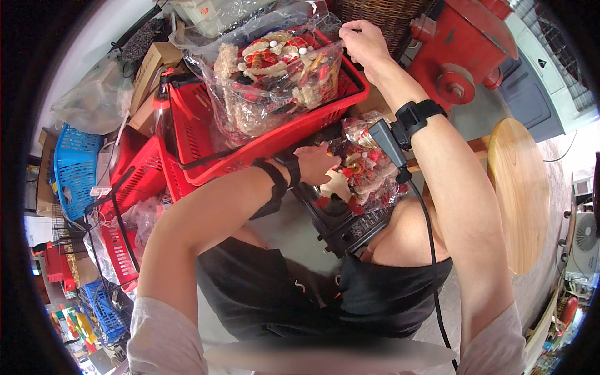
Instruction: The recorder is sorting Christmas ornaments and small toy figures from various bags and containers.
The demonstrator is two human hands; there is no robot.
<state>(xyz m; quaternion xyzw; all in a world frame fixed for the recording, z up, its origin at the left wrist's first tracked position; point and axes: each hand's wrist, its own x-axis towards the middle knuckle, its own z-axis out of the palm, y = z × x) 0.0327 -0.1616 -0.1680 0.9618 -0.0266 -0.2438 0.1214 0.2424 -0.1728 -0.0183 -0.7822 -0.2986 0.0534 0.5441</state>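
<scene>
A large clear plastic bag [222,100] full of red, beige and plaid plush ornaments [275,56] sits in a red plastic basket [275,140]. My right hand [364,45] is closed at the bag's upper right edge, pinching the film. Lower down, my left hand [317,164] reaches over a second group of plush ornaments [365,165] in clear wrapping. Its fingers look spread beside a beige piece, and their tips partly hide against it. This wrapped group rests on a black plastic crate [340,234] between my knees.
More red baskets [128,181] and a blue basket [76,165] crowd the left. A red metal machine [459,56] stands at the upper right, near a round wooden stool top [519,194]. A black cable [433,262] hangs from the device on my right wrist.
</scene>
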